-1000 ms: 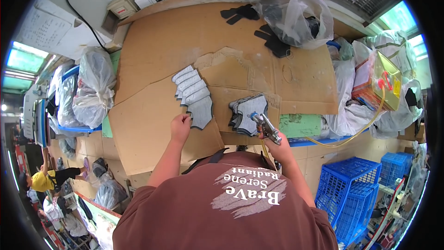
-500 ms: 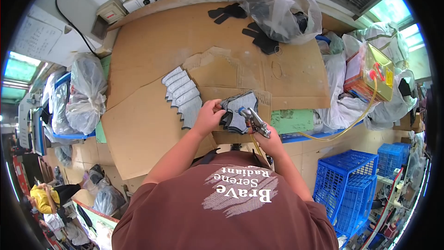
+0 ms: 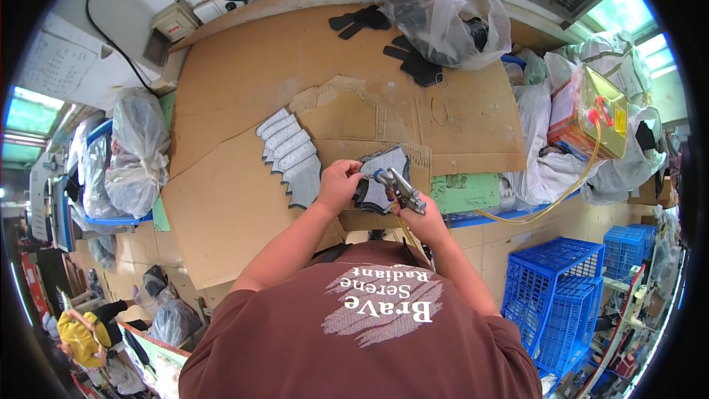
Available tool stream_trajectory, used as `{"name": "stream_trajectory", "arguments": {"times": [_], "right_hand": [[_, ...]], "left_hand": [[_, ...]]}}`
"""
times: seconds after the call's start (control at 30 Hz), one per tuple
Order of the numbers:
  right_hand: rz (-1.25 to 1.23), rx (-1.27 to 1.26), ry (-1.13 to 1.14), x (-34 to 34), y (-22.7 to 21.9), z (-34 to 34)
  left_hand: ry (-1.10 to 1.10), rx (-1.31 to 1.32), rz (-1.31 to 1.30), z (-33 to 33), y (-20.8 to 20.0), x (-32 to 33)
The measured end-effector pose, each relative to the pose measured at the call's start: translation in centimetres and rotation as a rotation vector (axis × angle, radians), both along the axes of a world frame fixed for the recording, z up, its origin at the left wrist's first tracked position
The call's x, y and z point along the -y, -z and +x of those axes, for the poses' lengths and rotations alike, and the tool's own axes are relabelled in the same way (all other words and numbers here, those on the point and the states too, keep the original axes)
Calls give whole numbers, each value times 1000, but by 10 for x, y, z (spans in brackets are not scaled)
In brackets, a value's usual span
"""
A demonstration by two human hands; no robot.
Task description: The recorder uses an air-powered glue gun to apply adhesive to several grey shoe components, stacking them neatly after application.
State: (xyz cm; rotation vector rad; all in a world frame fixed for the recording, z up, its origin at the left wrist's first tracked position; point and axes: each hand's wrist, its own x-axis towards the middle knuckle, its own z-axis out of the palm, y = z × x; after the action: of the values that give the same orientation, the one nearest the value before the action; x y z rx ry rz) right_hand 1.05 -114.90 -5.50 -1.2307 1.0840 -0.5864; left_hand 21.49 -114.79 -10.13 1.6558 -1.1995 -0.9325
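Note:
My right hand (image 3: 424, 220) is wrapped round the grip of a metal spray gun (image 3: 402, 192), which has a yellowish hose hanging below it. Its blue-tipped nozzle points left, over a stack of grey pieces with dark edges (image 3: 391, 163), apparently fabric. At the left edge of that stack is my left hand (image 3: 340, 185), thumb and fingertips pressed together; whatever they pinch is too small to make out. Left of this hand, a row of overlapping grey pieces (image 3: 292, 149) lies fanned out on the cardboard (image 3: 236, 199).
Black cut pieces (image 3: 419, 66) and a clear plastic bag (image 3: 473, 29) lie at the far side. On the right stands a tin (image 3: 602, 118) with a hose. Blue crates (image 3: 550, 288) stand at lower right, bagged goods (image 3: 137, 151) at left. Someone in yellow (image 3: 83, 336) is at lower left.
The spray gun has shifted slightly left and down over the stack, its nozzle turning a little. My left hand stays at the stack's edge. The person in yellow has changed posture.

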Motion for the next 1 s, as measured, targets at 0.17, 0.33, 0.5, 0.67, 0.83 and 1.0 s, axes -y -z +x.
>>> {"name": "stream_trajectory", "arguments": {"times": [0.17, 0.33, 0.5, 0.67, 0.83, 1.0], "right_hand": [[38, 7, 54, 0, -4, -1], [40, -91, 94, 3, -15, -10], [85, -95, 172, 4, -22, -16], [12, -84, 169, 3, -19, -21], [44, -110, 127, -2, -17, -26], [37, -90, 79, -3, -20, -22]], "left_hand": [[-12, -16, 9, 0, 3, 1], [-6, -16, 26, 1, 6, 1], [-27, -22, 31, 2, 9, 2], [-79, -268, 164, 10, 5, -4], [-280, -501, 256, 51, 17, -41], [-506, -433, 346, 91, 38, -83]]}}
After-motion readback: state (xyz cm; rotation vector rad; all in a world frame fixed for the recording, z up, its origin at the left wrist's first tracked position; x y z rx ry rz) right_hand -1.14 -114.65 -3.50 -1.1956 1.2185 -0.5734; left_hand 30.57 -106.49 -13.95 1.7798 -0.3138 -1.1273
